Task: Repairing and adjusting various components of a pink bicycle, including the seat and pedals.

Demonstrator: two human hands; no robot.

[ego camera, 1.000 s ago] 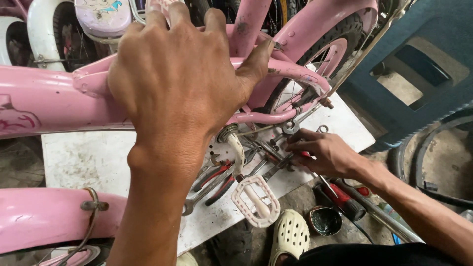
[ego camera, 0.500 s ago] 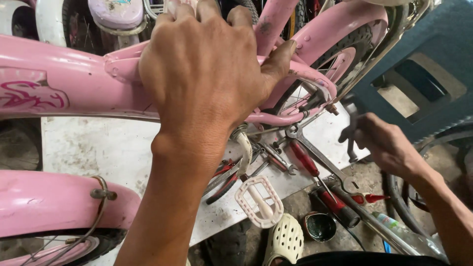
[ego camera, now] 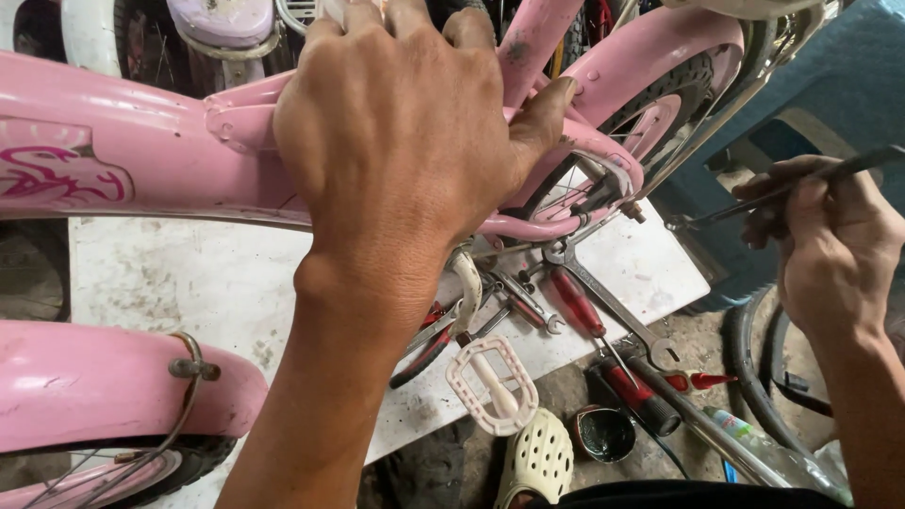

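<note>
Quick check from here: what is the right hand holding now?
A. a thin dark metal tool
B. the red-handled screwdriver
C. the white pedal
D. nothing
A: the right hand is closed around a thin dark tool out by the blue stool, while the pedal and the red-handled screwdriver sit apart from it.

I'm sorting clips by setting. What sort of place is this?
Most likely a small bicycle repair spot. The left hand grips a pink bicycle frame, the right hand holds a slim metal tool, and wrenches and screwdrivers lie on a dirty white board over rough ground.
</note>
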